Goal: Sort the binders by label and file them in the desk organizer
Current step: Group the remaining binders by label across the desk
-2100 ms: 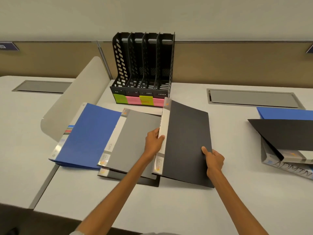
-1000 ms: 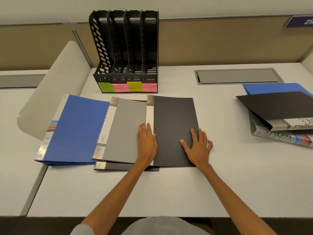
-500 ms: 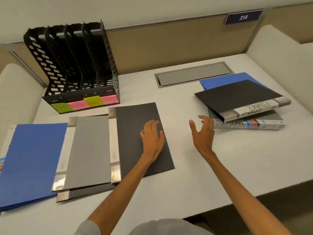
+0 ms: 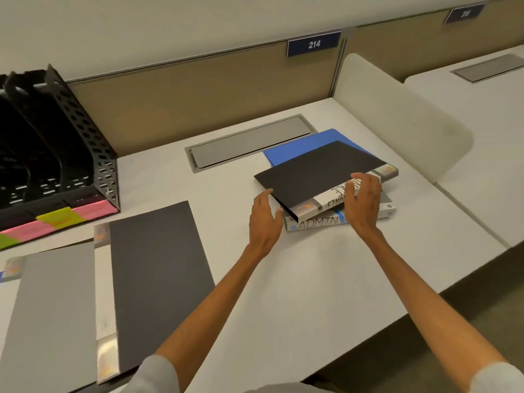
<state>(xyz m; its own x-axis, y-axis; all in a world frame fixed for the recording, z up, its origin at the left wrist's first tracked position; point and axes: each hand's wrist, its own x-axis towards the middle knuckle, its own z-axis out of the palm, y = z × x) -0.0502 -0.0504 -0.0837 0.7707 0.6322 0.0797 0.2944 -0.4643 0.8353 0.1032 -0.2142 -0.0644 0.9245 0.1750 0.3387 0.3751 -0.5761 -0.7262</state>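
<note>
Lying askew on top of a stack at the right side of the white desk, the top black binder turns its pale spine toward the camera, its dark lettering partly hidden by the right hand. That hand's fingers curl over the spine's upper edge onto the black cover, with the thumb in front of the spine, so it grips the binder from the near side. The left hand is spread wide and holds nothing. Its fingertips sit right at the binder's near left corner, and I cannot tell whether they touch it. Under this binder lies the ADMIN binder, its lettered spine also facing forward, and a blue binder sticks out at the back of the stack. Well apart to the left, a second black binder lies flat, side by side with a grey binder. The desk organizer, black and perforated, stands at the far left by the partition, with pink and yellow-green sticky labels along its front base. A grey cable hatch is set into the desk behind the stack, and a number plate reading 214 hangs above.
</note>
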